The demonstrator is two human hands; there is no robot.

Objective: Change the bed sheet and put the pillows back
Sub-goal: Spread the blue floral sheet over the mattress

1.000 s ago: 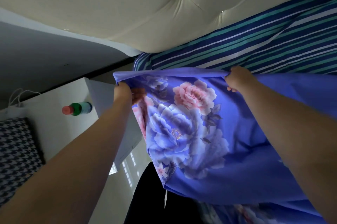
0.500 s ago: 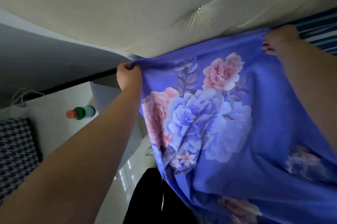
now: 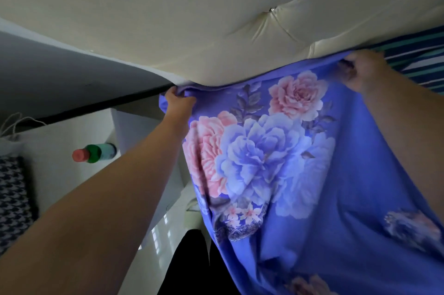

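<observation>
Head view: the left hand (image 3: 179, 100) grips the corner of the blue floral sheet (image 3: 300, 174) at about 10 o'clock, where the cream padded headboard (image 3: 192, 18) ends. The right hand (image 3: 362, 71) pinches the same top edge at 1 o'clock, just beside the striped bedding (image 3: 422, 64). The sheet hangs slack below. To seat it well, the person should probably keep that edge taut between both hands, level along the headboard, and tuck the corner first.

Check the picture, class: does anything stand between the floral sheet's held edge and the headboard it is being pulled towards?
Nothing visible does. Left hand and right hand grip the floral sheet edge, already at the cream headboard.
</observation>
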